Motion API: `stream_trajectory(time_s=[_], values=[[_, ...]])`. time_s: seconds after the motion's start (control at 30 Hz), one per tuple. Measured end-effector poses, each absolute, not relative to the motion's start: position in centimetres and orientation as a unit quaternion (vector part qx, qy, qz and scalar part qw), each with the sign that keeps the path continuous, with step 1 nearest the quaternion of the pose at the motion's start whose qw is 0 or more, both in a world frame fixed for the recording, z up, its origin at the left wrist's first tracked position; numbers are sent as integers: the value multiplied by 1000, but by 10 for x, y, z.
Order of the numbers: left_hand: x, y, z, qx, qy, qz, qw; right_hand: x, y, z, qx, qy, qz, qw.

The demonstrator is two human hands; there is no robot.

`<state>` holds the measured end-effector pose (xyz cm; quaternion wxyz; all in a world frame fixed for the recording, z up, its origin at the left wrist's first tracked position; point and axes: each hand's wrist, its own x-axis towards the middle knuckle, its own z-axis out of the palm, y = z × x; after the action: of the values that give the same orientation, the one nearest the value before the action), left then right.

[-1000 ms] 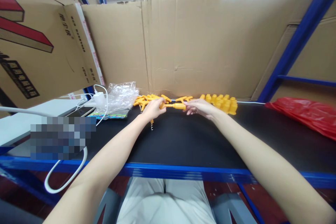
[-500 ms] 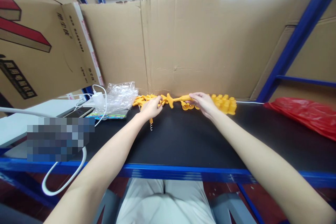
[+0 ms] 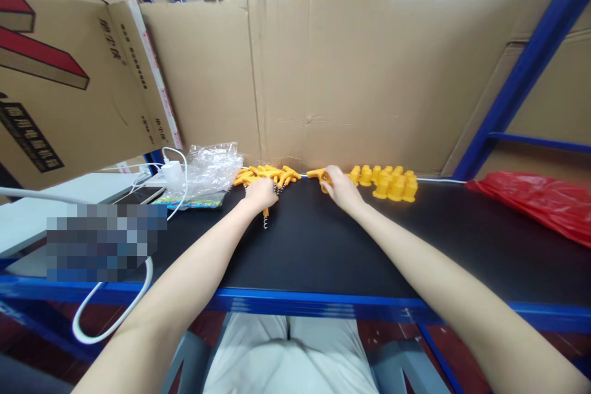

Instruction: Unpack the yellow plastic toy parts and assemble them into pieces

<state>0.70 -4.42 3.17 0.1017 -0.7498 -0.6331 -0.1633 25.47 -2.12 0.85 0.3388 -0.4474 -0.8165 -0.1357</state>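
Observation:
Curled over the front of a pile of orange-yellow corkscrew handles (image 3: 287, 176) is my left hand (image 3: 261, 194). Its fingers are closed and mostly hidden behind its back, so what they hold cannot be made out. Metal spirals show beside it, and one loose corkscrew (image 3: 265, 217) lies in front. My right hand (image 3: 342, 189) is closed around a yellow bell-shaped piece (image 3: 325, 178), its fingertips partly covered. Another yellow piece (image 3: 314, 172) points left from just behind those fingers. Several yellow bell-shaped cups (image 3: 395, 186) stand in rows to the right.
Clear plastic bags (image 3: 213, 166) and a white charger (image 3: 172, 173) with cables lie left of the pile. A red plastic bag (image 3: 535, 200) rests at the right. Cardboard (image 3: 360, 74) walls the back of the black tabletop (image 3: 314, 252), which has a blue front rail (image 3: 332, 303).
The T-handled yellow piece that stretched between my hands has left that spot. My right hand has shifted left and slightly down, uncovering more cups. My left hand has lowered and its fingers have curled in.

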Motion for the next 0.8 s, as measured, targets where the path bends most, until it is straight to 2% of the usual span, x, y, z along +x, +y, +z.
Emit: stream_trajectory(time_s=[0.13,0.23,0.4,0.57,0.8], values=[[11,-48,34,-751,-640,-147,68,249,-22,3,-462,-831,-207,230],[12,-49,34,-751,-640,-154,51,246,-24,2,-457,-830,-252,198],[8,-46,33,-750,-636,-175,49,245,-27,1,-429,-849,-244,189],[9,-43,33,-751,-635,-179,29,247,-31,6,-434,-844,-228,216],[10,-50,40,-790,-608,-78,-8,282,-29,28,-590,-741,-196,253]])
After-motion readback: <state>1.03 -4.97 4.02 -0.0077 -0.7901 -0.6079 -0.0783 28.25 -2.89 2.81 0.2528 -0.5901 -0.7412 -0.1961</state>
